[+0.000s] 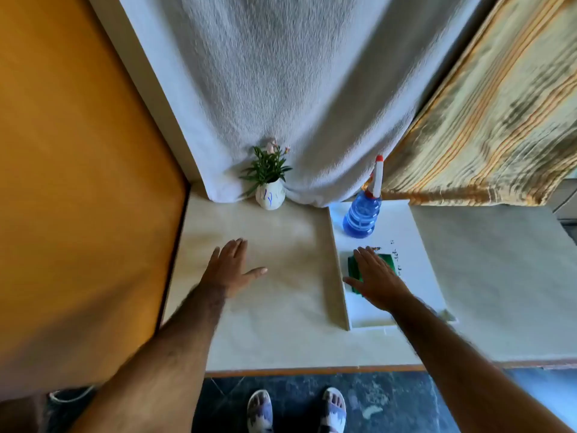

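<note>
My left hand (229, 267) lies flat with straight fingers on the cream table top (274, 314), thumb spread to the right. My right hand (374, 276) rests with straight fingers on a green cloth or sponge (354, 265), which lies on a white board (402, 232). The hand covers most of the green piece. A blue spray bottle (362, 217) with a white and red nozzle stands at the far end of the board. Small dark marks dot the board just right of the green piece.
A small white vase with a green plant (270, 182) stands at the back of the table against a hanging white towel (296, 89). An orange panel (78, 182) borders the left side. A striped yellow curtain (487, 120) hangs at the right. My sandalled feet stand on the dark floor below.
</note>
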A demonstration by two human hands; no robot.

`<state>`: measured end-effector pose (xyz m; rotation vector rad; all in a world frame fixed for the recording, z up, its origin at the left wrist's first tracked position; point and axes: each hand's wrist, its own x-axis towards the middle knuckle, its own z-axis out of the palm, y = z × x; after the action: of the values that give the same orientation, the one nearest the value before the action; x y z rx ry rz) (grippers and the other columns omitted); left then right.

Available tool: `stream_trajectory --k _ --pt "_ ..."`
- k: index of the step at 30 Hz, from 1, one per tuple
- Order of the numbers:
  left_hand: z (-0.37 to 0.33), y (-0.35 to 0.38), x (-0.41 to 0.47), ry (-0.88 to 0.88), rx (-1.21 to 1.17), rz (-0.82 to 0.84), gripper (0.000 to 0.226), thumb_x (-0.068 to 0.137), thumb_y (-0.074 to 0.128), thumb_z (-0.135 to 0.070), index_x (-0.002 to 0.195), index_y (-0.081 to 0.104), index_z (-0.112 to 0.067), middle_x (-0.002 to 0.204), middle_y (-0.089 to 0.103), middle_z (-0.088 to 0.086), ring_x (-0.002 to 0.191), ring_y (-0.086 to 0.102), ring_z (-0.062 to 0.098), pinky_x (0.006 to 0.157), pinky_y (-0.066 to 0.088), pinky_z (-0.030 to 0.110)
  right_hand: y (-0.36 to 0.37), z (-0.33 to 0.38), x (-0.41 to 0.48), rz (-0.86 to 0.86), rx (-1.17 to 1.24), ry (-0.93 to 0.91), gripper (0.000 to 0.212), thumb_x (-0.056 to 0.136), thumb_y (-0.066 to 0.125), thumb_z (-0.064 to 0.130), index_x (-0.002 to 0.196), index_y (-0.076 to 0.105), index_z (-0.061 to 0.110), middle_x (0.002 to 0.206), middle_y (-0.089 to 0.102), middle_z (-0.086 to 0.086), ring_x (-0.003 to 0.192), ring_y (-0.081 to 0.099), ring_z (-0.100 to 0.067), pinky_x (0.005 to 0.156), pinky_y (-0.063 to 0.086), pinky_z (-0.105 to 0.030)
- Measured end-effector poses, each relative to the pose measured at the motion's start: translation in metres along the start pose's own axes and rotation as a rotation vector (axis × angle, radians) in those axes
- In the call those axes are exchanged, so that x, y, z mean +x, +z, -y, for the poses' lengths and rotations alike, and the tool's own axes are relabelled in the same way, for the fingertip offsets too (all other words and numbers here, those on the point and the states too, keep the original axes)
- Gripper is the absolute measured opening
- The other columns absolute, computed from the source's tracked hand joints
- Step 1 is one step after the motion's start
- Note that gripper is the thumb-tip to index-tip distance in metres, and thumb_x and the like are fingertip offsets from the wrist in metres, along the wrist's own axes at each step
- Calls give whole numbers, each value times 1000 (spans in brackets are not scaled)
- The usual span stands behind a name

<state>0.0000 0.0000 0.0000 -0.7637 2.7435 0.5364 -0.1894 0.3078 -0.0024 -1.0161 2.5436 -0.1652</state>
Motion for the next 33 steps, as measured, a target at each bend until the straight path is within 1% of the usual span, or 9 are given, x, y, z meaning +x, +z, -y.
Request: stream_trajectory --k 5,10,13,18,23,25,27,30,33 --pt "18 40 4 -39 84 -9 94 95 49 -69 161 26 -7 173 20 10 160 18 25 128 22 50 31 -6 -4 -78 28 51 79 102 51 49 161 17 9 170 14 -8 158 5 -23 129 9 -42" --pt "19 66 -3 4 115 -183 100 87 33 -72 153 42 1 163 41 20 149 43 39 118 36 62 47 -8 -6 -138 115 70 83 97 30 62 163 10 14 172 4 -1 157 -6 -15 129 -1 -38" --pt "20 81 -3 -4 144 -257 93 92 37 -70 155 40 -1 164 41 18 150 42 37 121 33 64 49 -6 -7 -160 184 74 87 99 30 70 162 12 14 172 6 -2 157 -3 -15 128 -1 -36" --pt "26 93 1 -10 170 -294 90 95 38 -70 158 35 -5 168 35 14 155 36 32 125 29 62 20 -3 15 -367 589 302 88 94 58 62 161 21 16 169 21 -8 154 19 -22 126 21 -46" --pt "30 101 4 -2 170 -334 90 96 36 -69 160 32 -6 170 30 13 156 32 31 126 27 61 -46 -3 76 -622 827 299 102 83 77 56 159 23 15 165 30 -6 148 28 -11 120 24 -30" --pt "31 103 4 2 175 -355 90 96 37 -69 160 31 -7 170 30 13 156 32 31 126 27 61 -66 -2 100 -657 895 232 101 76 83 54 155 31 20 155 46 -3 140 45 -15 114 35 -30" --pt "32 105 3 8 164 -385 90 96 38 -69 160 30 -7 170 31 12 156 33 31 126 27 60 -79 -2 119 -658 945 181 82 76 88 43 143 47 22 128 63 2 111 63 -16 99 51 -32" --pt "32 107 3 -3 174 -405 89 98 38 -69 161 29 -8 170 31 11 156 32 29 126 28 59 -81 -1 137 -695 1022 191 51 83 81 25 129 61 14 92 64 -2 81 61 -12 83 57 -32" --pt "32 108 3 -10 179 -414 89 98 37 -70 162 27 -9 170 30 10 157 31 28 127 27 58 -84 4 139 -761 1137 173 39 86 74 16 124 64 14 84 62 -7 77 62 -17 81 60 -41"
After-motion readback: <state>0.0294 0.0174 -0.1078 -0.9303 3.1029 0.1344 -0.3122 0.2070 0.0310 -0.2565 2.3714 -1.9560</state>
